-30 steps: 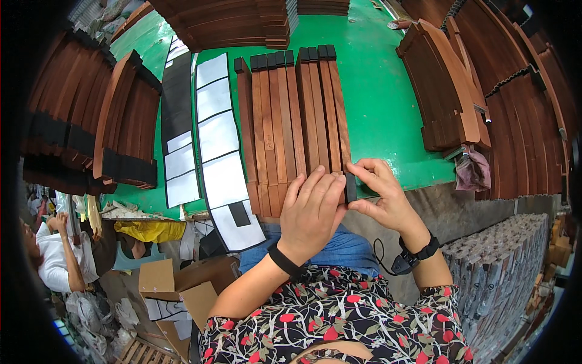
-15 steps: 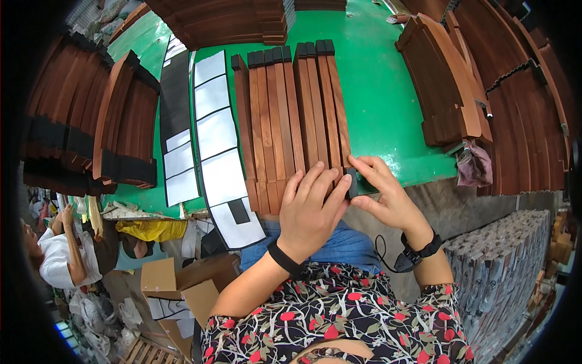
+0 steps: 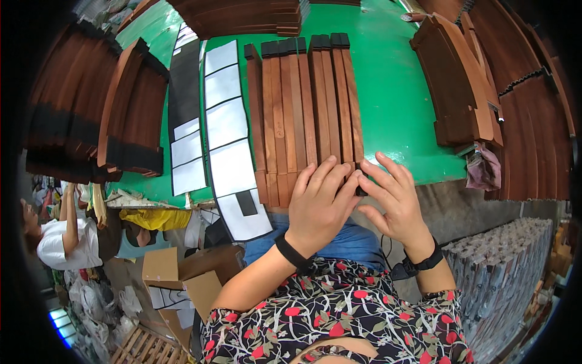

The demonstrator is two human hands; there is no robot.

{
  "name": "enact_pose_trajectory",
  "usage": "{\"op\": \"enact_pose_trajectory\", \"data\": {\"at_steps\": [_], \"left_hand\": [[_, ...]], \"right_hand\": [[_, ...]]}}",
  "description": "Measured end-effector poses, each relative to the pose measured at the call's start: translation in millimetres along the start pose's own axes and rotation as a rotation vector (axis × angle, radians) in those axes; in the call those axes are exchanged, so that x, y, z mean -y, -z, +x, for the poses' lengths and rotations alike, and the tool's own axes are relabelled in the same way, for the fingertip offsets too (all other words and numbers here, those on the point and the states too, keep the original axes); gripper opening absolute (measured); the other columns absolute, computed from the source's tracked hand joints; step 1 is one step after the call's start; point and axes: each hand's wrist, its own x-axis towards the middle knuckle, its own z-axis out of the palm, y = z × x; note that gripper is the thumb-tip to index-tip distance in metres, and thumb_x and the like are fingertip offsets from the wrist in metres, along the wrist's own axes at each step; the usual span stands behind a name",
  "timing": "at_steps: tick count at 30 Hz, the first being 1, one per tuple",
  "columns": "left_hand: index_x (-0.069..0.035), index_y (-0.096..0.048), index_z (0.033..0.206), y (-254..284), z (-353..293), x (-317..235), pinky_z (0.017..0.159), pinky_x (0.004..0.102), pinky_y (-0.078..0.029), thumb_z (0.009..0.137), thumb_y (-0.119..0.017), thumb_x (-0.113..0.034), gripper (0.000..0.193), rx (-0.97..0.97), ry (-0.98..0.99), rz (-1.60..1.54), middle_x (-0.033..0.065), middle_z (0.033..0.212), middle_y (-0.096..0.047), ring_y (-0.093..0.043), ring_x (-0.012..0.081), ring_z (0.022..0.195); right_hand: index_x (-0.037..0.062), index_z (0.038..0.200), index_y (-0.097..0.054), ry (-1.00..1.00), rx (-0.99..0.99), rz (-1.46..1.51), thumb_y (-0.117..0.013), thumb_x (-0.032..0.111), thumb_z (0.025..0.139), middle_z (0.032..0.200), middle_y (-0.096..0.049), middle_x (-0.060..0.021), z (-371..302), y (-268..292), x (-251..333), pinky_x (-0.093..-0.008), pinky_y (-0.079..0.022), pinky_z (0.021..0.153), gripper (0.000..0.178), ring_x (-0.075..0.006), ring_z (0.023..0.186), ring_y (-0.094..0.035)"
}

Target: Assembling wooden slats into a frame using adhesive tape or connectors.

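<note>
A row of brown wooden slats point(image 3: 294, 115) lies side by side before me, their far ends capped in black point(image 3: 285, 47). My left hand point(image 3: 320, 203) lies across the near ends at the right side of the row, fingers stretched out. To the right of it, my right hand point(image 3: 393, 203) has its fingers apart, with fingertips beside the rightmost slat and close to the left hand's. A bit of black point(image 3: 362, 192) shows on that slat's near end, between the hands; most of it is hidden under the fingers.
White sheets with black borders point(image 3: 227, 115) lie left of the slats on the green table point(image 3: 388, 103). Stacks of dark wooden pieces point(image 3: 130, 115) stand at left, more point(image 3: 454, 91) at right. Wrapped bundles point(image 3: 500, 261) stand below right; an open carton point(image 3: 162, 267) sits below left. A person point(image 3: 70, 236) is farther left.
My right fingers have spread and lifted from the black end piece they were pinching. The left hand still rests on the near ends. The whole view has shifted slightly.
</note>
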Motion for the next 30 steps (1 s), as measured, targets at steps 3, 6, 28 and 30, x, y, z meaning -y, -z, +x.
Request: {"op": "enact_pose_trajectory", "data": {"at_steps": [3,6,28,30], "left_hand": [[-0.009,-0.063,0.117,-2.9,-2.1,0.8,0.103,0.049,-0.041,0.075,-0.081,-0.023,0.048,-0.033,0.012,-0.023,0.0062,0.123,-0.061,-0.057,0.029,0.123],[-0.009,-0.06,0.114,-2.2,-2.5,3.6,0.104,0.049,-0.041,0.076,-0.08,-0.022,0.045,-0.015,0.029,-0.041,0.0067,0.124,-0.061,-0.057,0.0288,0.124],[0.005,-0.055,0.116,103.3,-94.4,79.3,0.077,0.0406,-0.052,0.085,-0.077,-0.027,0.05,-0.045,0.767,0.196,0.0182,0.098,-0.067,-0.066,0.0337,0.089],[0.005,-0.054,0.112,106.0,-83.9,70.0,0.065,0.0362,-0.054,0.086,-0.078,-0.02,0.044,0.085,1.046,0.061,0.0108,0.077,-0.065,-0.065,0.0268,0.069]], "right_hand": [[0.011,0.127,-0.064,-0.023,-0.07,0.032,-0.079,0.03,0.079,0.142,-0.058,-0.0089,-7.1,-14.9,-4.0,-0.0489,-0.039,0.106,0.053,-0.0355,0.136,-0.048],[0.0089,0.117,-0.068,-0.045,-0.068,0.116,-0.078,0.027,0.08,0.139,-0.06,-0.0102,2.6,-13.0,-2.7,-0.0481,-0.04,0.105,0.042,-0.036,0.133,-0.051],[0.0071,0.112,-0.065,0.283,0.017,0.068,-0.079,0.014,0.075,0.123,-0.063,-0.0105,65.5,-6.6,63.3,-0.0459,-0.044,0.1,0.04,-0.0318,0.121,-0.058],[0.0053,0.114,-0.064,0.344,0.084,0.069,-0.078,0.015,0.075,0.119,-0.063,-0.0099,85.0,-24.4,80.3,-0.0446,-0.043,0.102,0.042,-0.0302,0.119,-0.058]]}}
